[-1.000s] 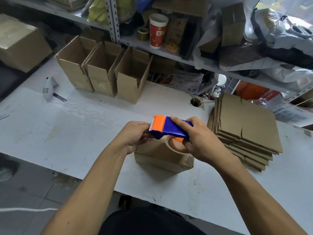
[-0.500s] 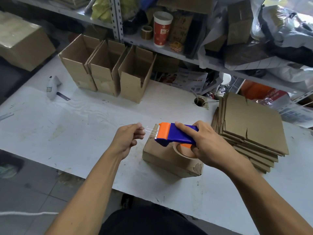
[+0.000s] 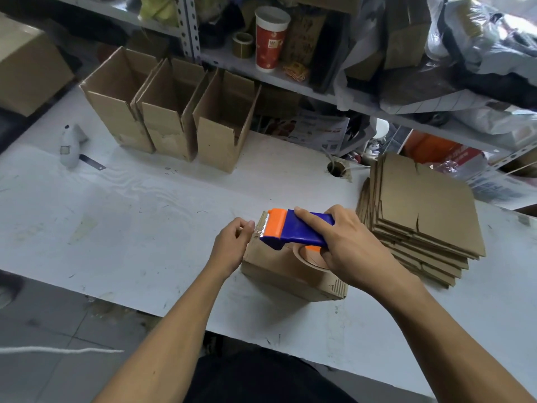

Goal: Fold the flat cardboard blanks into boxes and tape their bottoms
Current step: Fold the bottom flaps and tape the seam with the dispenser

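A small brown cardboard box [image 3: 286, 269] sits bottom-up on the white surface [image 3: 139, 216], close to the near edge. The person's right hand [image 3: 345, 251] is wrapped around a blue and orange tape dispenser [image 3: 293, 231] with a tan roll of tape, index finger stretched along its blue top, and holds it over the box with the orange toothed end pointing left. The left hand [image 3: 232, 245] is at the box's left edge, right beside that orange end, its fingers curled in; it seems to be pinching the loose end of the tape, though the strip itself is too thin and clear to make out. Just to the right of the box lies a stack of flat brown cardboard blanks [image 3: 421, 210]. At the back left of the surface stand three open folded cardboard boxes [image 3: 174, 117] in a row, touching side to side.
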